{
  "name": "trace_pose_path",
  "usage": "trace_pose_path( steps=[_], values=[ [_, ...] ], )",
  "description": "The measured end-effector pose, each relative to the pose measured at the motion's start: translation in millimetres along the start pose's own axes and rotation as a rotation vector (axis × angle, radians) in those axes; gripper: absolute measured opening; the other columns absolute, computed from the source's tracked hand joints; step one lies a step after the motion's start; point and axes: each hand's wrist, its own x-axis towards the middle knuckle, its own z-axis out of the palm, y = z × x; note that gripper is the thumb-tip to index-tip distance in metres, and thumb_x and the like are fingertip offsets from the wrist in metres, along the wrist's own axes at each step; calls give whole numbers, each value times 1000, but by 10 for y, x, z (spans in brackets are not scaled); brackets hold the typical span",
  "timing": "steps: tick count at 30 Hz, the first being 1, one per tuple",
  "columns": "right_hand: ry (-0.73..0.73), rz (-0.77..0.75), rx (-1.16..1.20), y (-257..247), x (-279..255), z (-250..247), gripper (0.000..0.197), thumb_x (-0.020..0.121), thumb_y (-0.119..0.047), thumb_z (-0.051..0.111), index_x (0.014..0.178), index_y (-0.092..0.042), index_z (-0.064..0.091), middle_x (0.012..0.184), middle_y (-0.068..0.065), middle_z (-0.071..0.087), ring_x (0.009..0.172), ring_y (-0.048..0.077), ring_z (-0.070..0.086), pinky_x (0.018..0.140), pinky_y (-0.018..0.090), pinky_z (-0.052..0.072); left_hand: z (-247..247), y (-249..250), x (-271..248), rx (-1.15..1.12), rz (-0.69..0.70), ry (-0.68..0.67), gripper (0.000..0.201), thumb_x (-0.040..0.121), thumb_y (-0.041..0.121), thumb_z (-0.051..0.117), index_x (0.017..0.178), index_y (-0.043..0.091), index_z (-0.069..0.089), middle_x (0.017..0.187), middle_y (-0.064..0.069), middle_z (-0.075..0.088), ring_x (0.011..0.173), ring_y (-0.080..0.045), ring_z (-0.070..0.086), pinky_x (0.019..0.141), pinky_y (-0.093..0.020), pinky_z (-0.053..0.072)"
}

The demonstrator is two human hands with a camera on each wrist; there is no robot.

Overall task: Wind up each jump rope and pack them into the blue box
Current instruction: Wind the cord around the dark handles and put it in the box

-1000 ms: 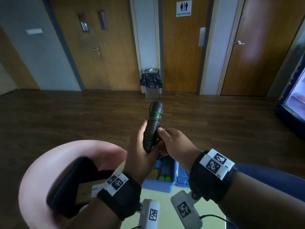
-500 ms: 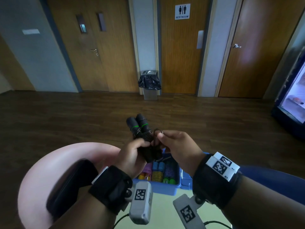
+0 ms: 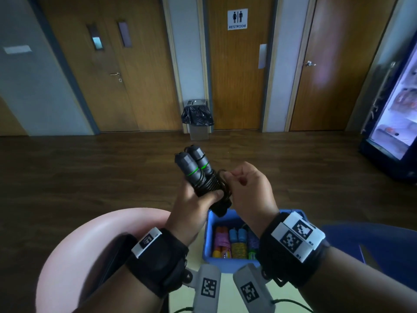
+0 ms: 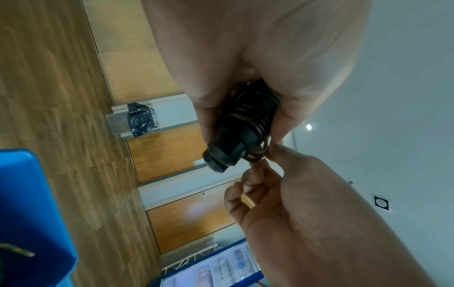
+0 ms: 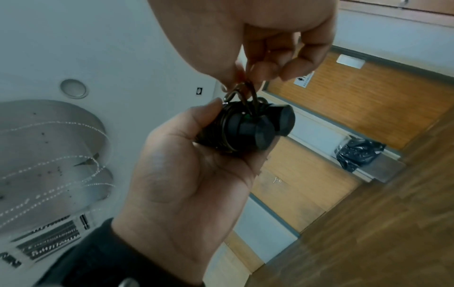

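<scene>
Left hand (image 3: pixel 191 206): you grip the handles (image 3: pixel 194 168), cord coiled round them.
Right hand (image 3: pixel 250 188): you pinch the cord end (image 3: pixel 222 175); tuck it tight.
Box (image 3: pixel 208 224): below, ropes inside.

The left hand (image 3: pixel 191 206) is gripping the black green-ringed jump rope handles (image 3: pixel 195 170); the right hand (image 3: pixel 250 188) is pinching the thin black cord (image 3: pixel 222 177).

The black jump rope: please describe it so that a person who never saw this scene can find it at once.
Look above the blue box, where both hands meet. The left hand grips the black jump rope, and the right hand pinches its thin cord. Its two black handles have green rings and lie side by side, wrapped in dark cord; the ropes in the box are colourful.
</scene>
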Motion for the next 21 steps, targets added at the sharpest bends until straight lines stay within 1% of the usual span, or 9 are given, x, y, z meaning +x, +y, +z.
trace_pose_path(
  steps=[4,7,9,11,12,13,16,18,21],
  values=[
    [-61,-51,-217,-162,-109,226,21,96,-39,60,95,-18,56,84,-2,65,80,16,62,72,35,50,-233,91,85,-74,16,-41,42,72,13,70,113,13,64,109,-25,69,108,-42,66,94,-54,52],
    [-65,79,-101,-164,-148,402,15,96,-34,61,99,-19,60,88,-2,69,80,15,65,74,33,54,-393,107,152,-128,-15,-72,41,67,19,68,108,17,68,106,-18,71,102,-33,68,88,-45,54],
    [-41,158,-42,-147,-147,476,12,98,-27,59,98,-17,64,85,-1,69,73,13,64,67,26,54,-477,110,167,-134,-32,-127,44,69,19,67,113,13,66,102,-14,71,99,-30,67,85,-40,53],
    [-45,97,-166,-148,-148,481,14,100,-24,54,100,-16,66,85,-3,68,74,9,61,64,19,47,-550,112,167,-117,-33,-194,56,72,28,70,124,10,60,113,-19,68,111,-37,63,96,-47,49],
    [-62,33,-266,-156,-159,474,17,101,-22,50,102,-16,66,89,-3,67,80,11,60,68,21,46,-586,116,174,-95,-30,-219,58,74,31,71,127,12,58,118,-20,67,116,-37,61,100,-47,47],
    [-83,-35,-362,-173,-176,464,20,102,-21,47,105,-15,65,93,-1,67,86,14,60,74,26,46,-620,125,180,-53,-21,-237,56,77,34,70,128,15,58,119,-18,67,117,-33,61,101,-41,47],
    [-171,-211,-532,-229,-223,459,28,98,-21,40,106,-8,63,98,8,66,94,24,59,82,35,45,-689,158,186,65,10,-285,46,82,37,64,126,24,58,112,-5,71,108,-16,66,85,-18,49],
    [-229,-229,-551,-241,-231,479,30,93,-20,39,105,-8,63,97,9,66,94,25,59,81,33,45,-728,162,188,58,-6,-295,45,81,37,66,125,25,59,114,-8,71,111,-20,66,89,-24,49],
    [-262,-96,-488,-235,-215,501,26,91,-11,45,109,-15,63,94,0,67,87,14,59,69,18,43,-754,172,175,-84,-86,-303,47,77,33,71,122,24,62,113,-13,68,111,-27,64,100,-42,47]
  ],
)
